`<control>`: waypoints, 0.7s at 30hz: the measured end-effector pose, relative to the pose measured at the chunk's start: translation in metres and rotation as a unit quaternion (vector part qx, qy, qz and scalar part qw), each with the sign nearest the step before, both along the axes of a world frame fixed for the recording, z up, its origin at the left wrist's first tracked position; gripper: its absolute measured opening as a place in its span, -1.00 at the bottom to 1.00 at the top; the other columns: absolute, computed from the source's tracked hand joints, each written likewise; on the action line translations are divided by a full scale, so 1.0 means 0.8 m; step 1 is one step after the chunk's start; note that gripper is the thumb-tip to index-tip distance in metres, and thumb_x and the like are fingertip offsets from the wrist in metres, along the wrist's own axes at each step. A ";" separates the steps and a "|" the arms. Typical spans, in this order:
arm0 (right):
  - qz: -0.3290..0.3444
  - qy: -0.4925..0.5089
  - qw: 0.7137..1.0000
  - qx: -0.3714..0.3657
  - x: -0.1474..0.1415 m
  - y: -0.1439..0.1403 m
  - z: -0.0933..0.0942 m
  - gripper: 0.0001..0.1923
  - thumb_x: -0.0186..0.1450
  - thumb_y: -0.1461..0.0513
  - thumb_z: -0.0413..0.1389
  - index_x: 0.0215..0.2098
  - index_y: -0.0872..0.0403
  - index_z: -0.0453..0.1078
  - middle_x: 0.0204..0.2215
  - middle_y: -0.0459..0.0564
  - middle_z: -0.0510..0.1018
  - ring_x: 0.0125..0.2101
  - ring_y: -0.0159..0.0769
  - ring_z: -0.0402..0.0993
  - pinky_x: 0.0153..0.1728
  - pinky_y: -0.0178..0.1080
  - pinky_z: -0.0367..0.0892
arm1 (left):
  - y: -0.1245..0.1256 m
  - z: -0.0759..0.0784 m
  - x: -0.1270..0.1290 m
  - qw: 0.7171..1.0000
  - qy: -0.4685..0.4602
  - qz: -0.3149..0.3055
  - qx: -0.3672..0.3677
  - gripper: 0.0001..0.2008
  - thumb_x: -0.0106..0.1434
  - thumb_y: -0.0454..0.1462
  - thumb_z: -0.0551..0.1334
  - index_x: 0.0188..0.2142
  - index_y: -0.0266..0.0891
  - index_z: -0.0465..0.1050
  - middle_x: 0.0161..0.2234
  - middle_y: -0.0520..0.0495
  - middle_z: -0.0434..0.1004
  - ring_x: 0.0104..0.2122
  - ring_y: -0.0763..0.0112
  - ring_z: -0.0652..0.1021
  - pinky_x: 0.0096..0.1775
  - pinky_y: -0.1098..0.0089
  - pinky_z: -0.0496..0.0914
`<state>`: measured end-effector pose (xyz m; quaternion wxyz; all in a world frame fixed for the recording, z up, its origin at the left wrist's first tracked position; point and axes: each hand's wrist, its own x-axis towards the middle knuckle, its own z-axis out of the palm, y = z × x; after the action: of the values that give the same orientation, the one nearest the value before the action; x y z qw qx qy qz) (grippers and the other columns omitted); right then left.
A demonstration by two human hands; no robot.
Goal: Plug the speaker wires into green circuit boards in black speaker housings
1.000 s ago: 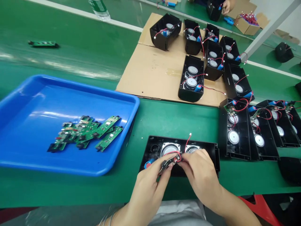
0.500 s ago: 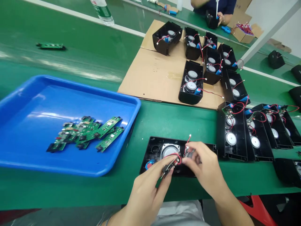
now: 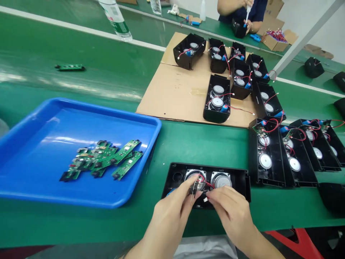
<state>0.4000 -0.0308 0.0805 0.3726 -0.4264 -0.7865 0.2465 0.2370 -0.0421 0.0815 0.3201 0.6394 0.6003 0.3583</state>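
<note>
Pinching a board near the counter's front edge, left hand sits just left of right hand's pinched plug.

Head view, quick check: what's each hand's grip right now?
Left hand: closed, holding a small circuit board.
Right hand: closed, pinching a white-plugged wire.

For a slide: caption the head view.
Left hand holds a thin circuit board, right hand a small white wire plug, over an open black plastic speaker case.

Green desk: blue tray left of left hand; speaker housing below; cardboard beyond; housings right of right hand.
</note>
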 end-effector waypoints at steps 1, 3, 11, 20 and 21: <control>0.005 -0.012 1.000 0.011 -0.002 -0.001 -0.002 -0.82 0.36 0.39 -0.05 -0.26 0.14 0.39 -0.46 -0.01 0.51 -0.48 -0.37 0.39 -0.45 -0.32 0.35 | -0.001 0.000 0.002 1.000 -0.017 0.002 -0.010 -0.78 0.26 -0.31 0.09 -0.12 -0.16 0.40 -0.27 0.01 0.65 -0.34 0.35 0.65 -0.32 0.46 0.53; -0.003 -0.038 0.999 0.009 -0.006 -0.001 -0.005 -0.82 0.36 0.37 -0.06 -0.27 0.17 0.39 -0.49 -0.01 0.49 -0.51 -0.36 0.34 -0.49 -0.30 0.31 | -0.003 0.001 0.006 0.998 -0.042 0.015 -0.042 -0.82 0.26 -0.27 0.10 -0.15 -0.16 0.39 -0.33 0.01 0.66 -0.39 0.34 0.65 -0.36 0.46 0.53; -0.012 -0.081 0.997 -0.009 -0.007 0.003 -0.006 -0.72 0.38 0.34 -0.10 -0.40 0.18 0.39 -0.54 -0.03 0.39 -0.52 -0.35 0.24 -0.50 -0.29 0.20 | -0.004 0.008 0.008 0.986 -0.088 0.027 -0.140 -0.84 0.24 -0.19 0.11 -0.23 -0.16 0.38 -0.38 -0.03 0.64 -0.46 0.31 0.64 -0.41 0.42 0.51; 0.009 -0.107 0.994 -0.016 -0.004 0.008 -0.005 -0.69 0.38 0.34 -0.10 -0.45 0.17 0.37 -0.56 -0.05 0.33 -0.53 -0.36 0.20 -0.49 -0.30 0.16 | -0.004 0.005 0.008 0.979 -0.114 0.034 -0.165 -0.88 0.23 -0.21 0.12 -0.25 -0.13 0.38 -0.40 0.02 0.65 -0.42 0.35 0.64 -0.42 0.50 0.49; 0.013 -0.108 0.994 -0.016 -0.004 0.008 -0.005 -0.70 0.38 0.34 -0.11 -0.44 0.16 0.38 -0.56 -0.05 0.34 -0.53 -0.36 0.20 -0.49 -0.30 0.16 | -0.004 0.005 0.008 0.979 -0.117 0.032 -0.163 -0.89 0.23 -0.22 0.12 -0.26 -0.13 0.38 -0.40 0.02 0.65 -0.42 0.36 0.65 -0.42 0.51 0.49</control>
<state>0.3968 -0.0243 0.0765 0.2748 -0.4464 -0.8236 0.2165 0.2435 -0.0454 0.0858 0.4762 0.5125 0.6293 0.3386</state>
